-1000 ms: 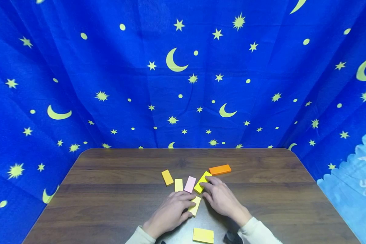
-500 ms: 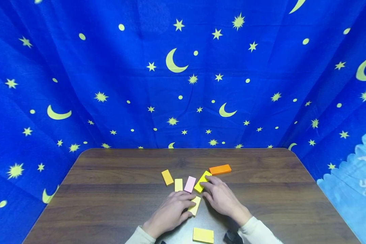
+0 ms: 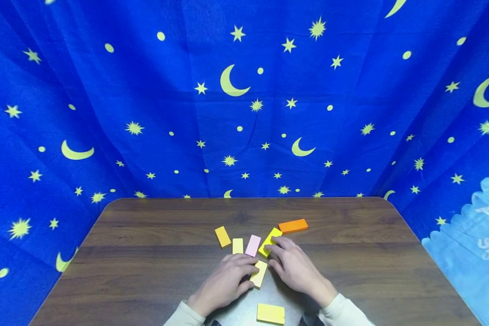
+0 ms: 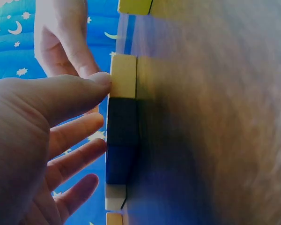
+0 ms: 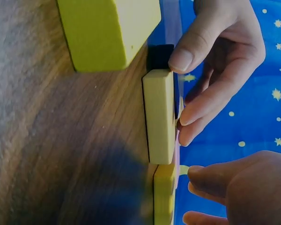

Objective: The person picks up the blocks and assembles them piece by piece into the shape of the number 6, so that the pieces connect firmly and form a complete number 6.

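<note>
The head view shows the near block [image 3: 270,314], yellow, lying flat and crosswise at the closest part of the table [image 3: 146,271], between two pale sleeves [image 3: 344,310]. Beyond it, the left hand [image 3: 224,280] rests its thumb and forefinger on the pale block [image 3: 259,274]; the hand is loose, its other fingers spread, with no firm hold. In the left wrist view the thumb tip touches that block's edge, and a black block [image 4: 122,119] and a dark blue block [image 4: 118,165] stand in line beside it.

The right hand [image 3: 298,265] is relaxed and open, two fingertips on the yellow block [image 3: 265,249], its thumb apart, just beside the pale block. It grasps nothing.

Farther off, the pink block [image 3: 253,245] lies slanted between the yellow block and a cream block [image 3: 237,245]. An amber block [image 3: 222,237] lies to the left; the orange block [image 3: 293,226] is farthest, by the yellow block's far end. Behind the table hangs a blue cloth [image 3: 167,90] with moons and stars.
</note>
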Demonstrator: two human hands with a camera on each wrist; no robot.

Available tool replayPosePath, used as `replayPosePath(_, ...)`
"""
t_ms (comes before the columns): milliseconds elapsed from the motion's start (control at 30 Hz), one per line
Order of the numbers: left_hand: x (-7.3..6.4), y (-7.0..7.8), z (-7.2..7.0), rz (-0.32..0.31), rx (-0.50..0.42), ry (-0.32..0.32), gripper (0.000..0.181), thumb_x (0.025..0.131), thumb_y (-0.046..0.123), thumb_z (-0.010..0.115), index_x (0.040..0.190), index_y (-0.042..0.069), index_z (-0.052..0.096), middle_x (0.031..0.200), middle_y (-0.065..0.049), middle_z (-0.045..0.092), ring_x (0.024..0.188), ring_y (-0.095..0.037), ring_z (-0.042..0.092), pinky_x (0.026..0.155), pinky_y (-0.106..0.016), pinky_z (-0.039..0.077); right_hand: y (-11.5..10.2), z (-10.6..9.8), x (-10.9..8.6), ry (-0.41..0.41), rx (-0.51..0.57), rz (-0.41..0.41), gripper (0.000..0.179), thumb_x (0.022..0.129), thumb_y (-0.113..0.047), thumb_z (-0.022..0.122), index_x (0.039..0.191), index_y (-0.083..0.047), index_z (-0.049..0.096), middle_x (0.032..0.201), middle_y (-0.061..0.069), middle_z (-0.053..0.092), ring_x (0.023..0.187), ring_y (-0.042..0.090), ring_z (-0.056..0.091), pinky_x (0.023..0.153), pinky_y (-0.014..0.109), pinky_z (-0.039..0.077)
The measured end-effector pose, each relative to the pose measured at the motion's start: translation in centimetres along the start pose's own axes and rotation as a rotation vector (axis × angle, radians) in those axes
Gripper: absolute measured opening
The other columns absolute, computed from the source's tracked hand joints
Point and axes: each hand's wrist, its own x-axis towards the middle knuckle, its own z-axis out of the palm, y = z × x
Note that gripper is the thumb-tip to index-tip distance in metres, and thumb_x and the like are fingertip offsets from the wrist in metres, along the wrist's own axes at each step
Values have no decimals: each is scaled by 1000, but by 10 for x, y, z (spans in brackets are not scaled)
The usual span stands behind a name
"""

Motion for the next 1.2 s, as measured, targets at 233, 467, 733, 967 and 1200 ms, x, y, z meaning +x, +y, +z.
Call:
replayPosePath(233,0,-5,-2,-4,-4,14,30,89,25,75,118,14,74,132,0,66,123,-18,59,105,-40,46,-6,-1,-6,-4,-3,-30,32,92,-18,73,123,-9,71,134,17,61,126,34,55,104,55,47)
replayPosePath(467,-1,-6,-4,-24,-25,0,28,91,26,74,117,14,75,132,-2,66,123,-19,60,104,-41,48,-11,0,-11,9,-29,-118,31,90,-17,75,120,-13,73,127,13,66,118,30,60,98,51,52)
replayPosePath(733,-3,-11,-7,-36,-43,-2,30,89,26,76,115,12,76,132,-3,66,121,-19,61,104,-41,49,-14,1,-11,-15,-44,-230,23,89,-18,76,112,-13,77,121,6,69,112,21,63,94,42,55)
replayPosePath(967,-3,-14,-10,-57,-32,-21,28,89,29,77,110,11,78,130,-1,67,120,-18,61,105,-39,49,-14,1,-10,-79,-29,-255,20,89,-18,76,110,-18,78,126,4,68,112,20,63,94,41,55)
replayPosePath(1200,-2,-13,-10,-75,-53,-47,30,90,32,76,113,12,77,131,1,67,122,-17,60,107,-40,47,-13,3,-11,-111,-38,-216,24,88,-22,77,112,-19,77,130,5,67,115,22,63,95,43,55)
